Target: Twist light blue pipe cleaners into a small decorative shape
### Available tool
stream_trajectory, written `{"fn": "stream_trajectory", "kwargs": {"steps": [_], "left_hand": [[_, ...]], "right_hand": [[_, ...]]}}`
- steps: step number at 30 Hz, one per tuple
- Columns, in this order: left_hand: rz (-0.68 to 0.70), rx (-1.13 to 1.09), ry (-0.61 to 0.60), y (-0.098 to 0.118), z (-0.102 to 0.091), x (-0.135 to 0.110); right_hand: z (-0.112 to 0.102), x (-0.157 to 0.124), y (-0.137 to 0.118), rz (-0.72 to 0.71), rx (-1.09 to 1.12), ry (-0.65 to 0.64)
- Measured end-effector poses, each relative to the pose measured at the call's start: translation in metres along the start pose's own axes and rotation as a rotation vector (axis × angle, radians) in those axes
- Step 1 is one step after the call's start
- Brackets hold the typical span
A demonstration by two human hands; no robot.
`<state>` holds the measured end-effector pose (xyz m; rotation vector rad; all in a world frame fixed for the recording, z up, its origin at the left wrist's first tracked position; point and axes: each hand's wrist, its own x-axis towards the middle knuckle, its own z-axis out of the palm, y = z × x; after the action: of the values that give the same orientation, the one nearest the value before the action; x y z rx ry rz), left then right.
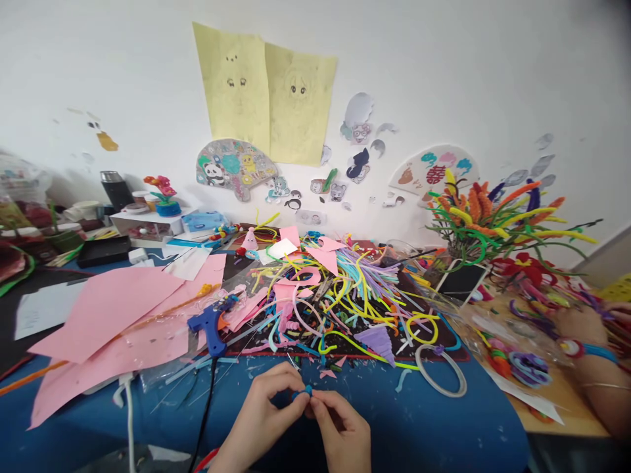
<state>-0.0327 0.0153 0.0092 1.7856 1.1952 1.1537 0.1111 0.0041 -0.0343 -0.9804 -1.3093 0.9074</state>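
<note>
Both of my hands meet low in the middle of the view, just above the front of the blue tabletop (414, 420). My left hand (270, 410) pinches a small blue piece of pipe cleaner (308, 390) between thumb and forefinger. From the other side my right hand (340, 424) is closed on the same piece, fingertips touching it. Most of the piece is hidden by the fingers. Just beyond them lies a heap of pipe cleaners (345, 289) in yellow, lilac and pale blue. A blue glue gun (211, 328) rests to the left of the hands.
Pink sheets (113, 309) cover the left side. A purple folded piece (377, 343) and a pale ring (441, 371) lie right of the heap. A bunch of pipe-cleaner flowers (493, 217) stands at right, near another person's arm (599, 361). A black cable (210, 401) hangs over the front edge.
</note>
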Motion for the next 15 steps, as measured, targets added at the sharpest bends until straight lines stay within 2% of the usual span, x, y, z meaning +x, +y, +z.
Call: {"fn": "stream_trajectory", "kwargs": {"steps": [4, 8, 15], "left_hand": [[-0.069, -0.059, -0.009, -0.007, 0.001, 0.000], [-0.170, -0.204, -0.042, -0.015, 0.001, 0.001], [-0.279, -0.433, -0.106, -0.011, -0.001, 0.001]], "right_hand": [[0.001, 0.000, 0.000, -0.131, -0.101, -0.010], [0.004, 0.000, 0.001, -0.230, -0.215, 0.074], [0.010, 0.001, 0.002, -0.324, -0.311, 0.155]]}}
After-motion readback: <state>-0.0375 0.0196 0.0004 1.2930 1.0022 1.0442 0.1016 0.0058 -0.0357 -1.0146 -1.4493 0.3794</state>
